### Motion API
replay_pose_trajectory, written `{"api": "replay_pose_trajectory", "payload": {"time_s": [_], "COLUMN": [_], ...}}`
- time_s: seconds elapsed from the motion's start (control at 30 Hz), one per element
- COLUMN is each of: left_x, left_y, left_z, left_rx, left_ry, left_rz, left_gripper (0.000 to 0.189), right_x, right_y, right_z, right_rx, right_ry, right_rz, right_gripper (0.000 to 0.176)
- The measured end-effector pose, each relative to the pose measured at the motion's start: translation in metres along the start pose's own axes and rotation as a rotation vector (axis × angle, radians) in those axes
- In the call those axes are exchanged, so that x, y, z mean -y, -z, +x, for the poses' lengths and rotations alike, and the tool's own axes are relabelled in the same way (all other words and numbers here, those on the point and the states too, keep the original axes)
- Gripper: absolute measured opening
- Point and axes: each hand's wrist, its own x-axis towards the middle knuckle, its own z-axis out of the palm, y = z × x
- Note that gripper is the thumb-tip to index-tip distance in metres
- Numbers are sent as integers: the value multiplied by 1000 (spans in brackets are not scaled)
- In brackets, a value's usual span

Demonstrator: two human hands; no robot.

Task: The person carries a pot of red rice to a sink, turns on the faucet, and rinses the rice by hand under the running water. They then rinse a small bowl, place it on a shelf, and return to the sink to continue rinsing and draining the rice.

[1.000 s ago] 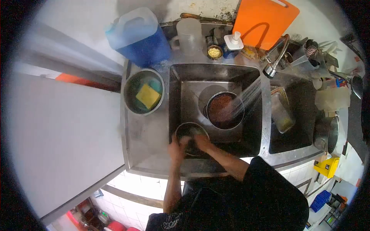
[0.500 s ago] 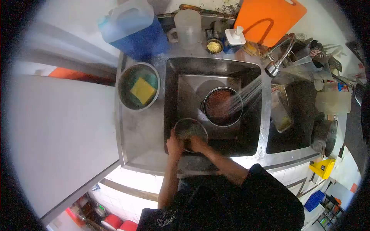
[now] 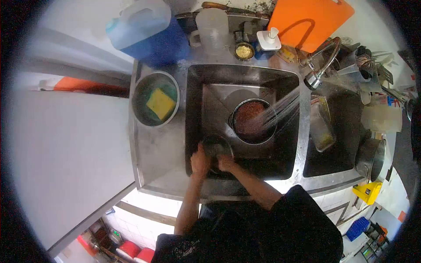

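In the front of the sink, my left hand (image 3: 200, 163) is closed on the left rim of a round metal bowl or pan (image 3: 218, 142), whose exact kind I cannot make out. Over its near right part, my right hand (image 3: 226, 163) is closed with the fingers curled; anything inside them is hidden. Just beyond the hands stands a round pot (image 3: 251, 117) with reddish-brown contents. A spray of water from the tap head (image 3: 313, 80) falls into this pot.
Left of the sink (image 3: 280, 168) sits a basin (image 3: 137, 111) with a yellow sponge (image 3: 161, 104). A blue jug (image 3: 153, 41), a clear pitcher (image 3: 213, 30) and an orange board (image 3: 302, 24) line the back. The right-hand sink holds a metal tray (image 3: 323, 131).
The round vessel in my hands has tilted, its inside looking darker. My right hand has shifted slightly on it, and my left hand still grips the rim. Water keeps running.
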Motion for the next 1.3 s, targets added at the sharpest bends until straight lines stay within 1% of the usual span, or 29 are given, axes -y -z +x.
{"api": "replay_pose_trajectory", "payload": {"time_s": [0.07, 0.13, 0.17, 0.2, 0.27, 0.3, 0.33, 0.37, 0.43, 0.5, 0.53, 0.6, 0.63, 0.67, 0.7, 0.73, 0.8, 0.83, 0.87, 0.9, 0.93, 1.0, 1.03, 1.1, 1.13, 1.17, 1.23, 1.27, 1.3], "left_x": [5, -5, -5, 4, 12, 13, 20, 26, 29, 33, 35, 40, 39, 36, 29, 21, 14, 13, 13, 12, 12, 8, 9, 10, 10, 8, 6, 9, 11], "left_y": [1, 17, 23, 23, 17, 5, -12, -22, -21, -18, -18, -16, -12, -7, -1, 8, 11, 9, 8, 8, 9, 4, 2, 4, 6, 7, 4, 5, 3], "left_z": [10, 8, 5, 1, 8, 18, 15, 8, 5, 2, 5, -1, -4, -5, -5, -5, -4, -4, -7, -9, -9, -9, -11, -7, -10, -12, -5, -13, -18], "left_rx": [64, 97, 136, 157, 200, 195, 81, -30, -24, -17, 18, 78, 76, 69, 71, 80, 92, 88, 90, 98, 61, 28, 46, 55, 42, 37, 43, 73, 77], "left_ry": [1, 21, 34, 41, 123, 118, -9, -135, -114, -94, -65, -19, -25, -37, -33, 2, 51, 70, 87, 90, 58, 30, 54, 70, 49, 28, 58, 82, 88], "left_rz": [-56, -62, -69, -56, -205, -214, -190, -162, -221, -275, -286, -288, -221, -158, -166, -238, -318, -259, -198, -202, -233, -273, -264, -252, -253, -258, -289, -301, -300], "left_gripper": [68, 66, 64, 64, 63, 63, 65, 67, 68, 69, 70, 72, 73, 75, 75, 75, 76, 74, 72, 72, 70, 68, 68, 68, 69, 69, 70, 71, 71], "right_x": [15, 2, -28, -42, -67, -80, -94, -66, -3, 17, 18, 1, -1, -6, -10, -6, 10, 14, 21, 26, 34, 38, 28, 2, 18, 32, 28, 16, 15], "right_y": [16, 8, -11, -18, -31, -61, -92, -60, 16, 5, -3, -21, -16, -2, 16, 37, 76, 77, 79, 88, 101, 127, 111, 73, 91, 112, 119, 104, 105], "right_z": [21, 36, 37, 33, 25, -4, -33, -24, -4, 4, 11, 47, 48, 48, 48, 47, 41, 29, 12, 9, 8, 21, 11, 1, 4, 2, 5, -4, -1], "right_rx": [297, 457, 362, 390, 445, 377, 311, 482, 823, 600, 369, 371, 391, 295, 190, 196, 500, 515, 496, 484, 473, 880, 885, 610, 609, 665, 734, 776, 809], "right_ry": [-58, -79, 14, 30, 61, -28, -120, -192, -355, -292, -219, -294, -303, -145, 18, 21, -46, -46, -105, -137, -168, -296, -299, -326, -329, -279, -209, -245, -270], "right_rz": [-21, -19, -31, -20, 4, -63, -124, -63, 25, 237, 436, 236, 244, 190, 129, 122, -21, -22, -52, -69, -87, -26, -25, 8, 12, 25, 28, 5, -30], "right_gripper": [40, 46, 48, 47, 46, 42, 38, 41, 45, 41, 37, 32, 32, 29, 26, 26, 25, 25, 26, 27, 27, 32, 32, 42, 42, 42, 43, 41, 40]}}
